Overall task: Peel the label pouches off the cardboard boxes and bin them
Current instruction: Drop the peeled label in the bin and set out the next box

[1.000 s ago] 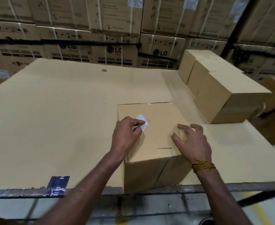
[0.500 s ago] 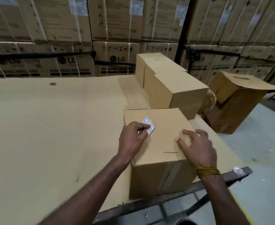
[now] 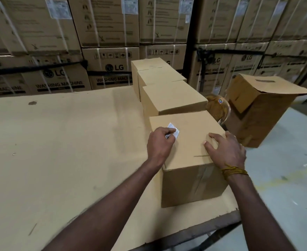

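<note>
The left hand (image 3: pixel 160 142) has its fingers (image 3: pixel 169 130) curled, pinching a small white glossy label pouch (image 3: pixel 174 130) w/ one corner lifted off the top of the plain brown cardboard box (image 3: pixel 187 140). The right hand (image 3: pixel 226 151) lies spread on the same top, fingers straight, pressing near the right edge; a yellow thread band (image 3: pixel 234 172) wraps its wrist. The box sits at the near-right corner of the flat cardboard-covered surface (image 3: pixel 58 151), its front face close to the ragged front edge below the fingers. Left of the fingers the sheet runs wide and bare. Just beyond the fingertips, touching the box's far side, is a row of three similar matte boxes (image 3: pixel 170 98). Right of the fingers, past the surface edge, grey concrete floor (image 3: pixel 284 178) and a big open-flap carton (image 3: pixel 261 109). Strapped printed cartons (image 3: pixel 112 42) wall off the back.
</note>
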{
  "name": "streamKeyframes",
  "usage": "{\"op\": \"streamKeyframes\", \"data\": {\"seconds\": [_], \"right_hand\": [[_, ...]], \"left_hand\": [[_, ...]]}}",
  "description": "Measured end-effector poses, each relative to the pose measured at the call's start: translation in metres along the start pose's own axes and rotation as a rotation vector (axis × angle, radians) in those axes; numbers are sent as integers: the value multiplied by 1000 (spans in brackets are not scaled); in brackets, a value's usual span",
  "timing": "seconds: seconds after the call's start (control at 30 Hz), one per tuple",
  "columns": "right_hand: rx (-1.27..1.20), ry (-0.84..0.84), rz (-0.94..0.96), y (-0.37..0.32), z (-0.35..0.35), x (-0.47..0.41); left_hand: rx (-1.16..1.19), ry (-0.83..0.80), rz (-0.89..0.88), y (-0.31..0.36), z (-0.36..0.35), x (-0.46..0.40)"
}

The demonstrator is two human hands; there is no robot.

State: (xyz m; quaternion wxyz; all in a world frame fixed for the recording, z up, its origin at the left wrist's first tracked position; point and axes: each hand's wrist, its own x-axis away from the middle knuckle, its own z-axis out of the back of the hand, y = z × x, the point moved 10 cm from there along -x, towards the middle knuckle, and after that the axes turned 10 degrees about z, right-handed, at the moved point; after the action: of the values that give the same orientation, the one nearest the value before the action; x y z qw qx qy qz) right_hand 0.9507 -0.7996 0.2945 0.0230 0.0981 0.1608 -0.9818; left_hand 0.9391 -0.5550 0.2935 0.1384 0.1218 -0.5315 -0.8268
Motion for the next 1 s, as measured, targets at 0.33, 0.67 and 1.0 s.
{"op": "streamKeyframes", "data": {"seconds": [0.33,0.67,1.0], "right_hand": [[-55,-3,85,34,3,-72],[-399,136,133,-34,-7,1],[-683,229,206,-99,-9,129]], "left_hand": [[47,83,65,19,-47,-25],[420,-15,137,-1,-21,25],[503,-100,183,-57,36,131]]}}
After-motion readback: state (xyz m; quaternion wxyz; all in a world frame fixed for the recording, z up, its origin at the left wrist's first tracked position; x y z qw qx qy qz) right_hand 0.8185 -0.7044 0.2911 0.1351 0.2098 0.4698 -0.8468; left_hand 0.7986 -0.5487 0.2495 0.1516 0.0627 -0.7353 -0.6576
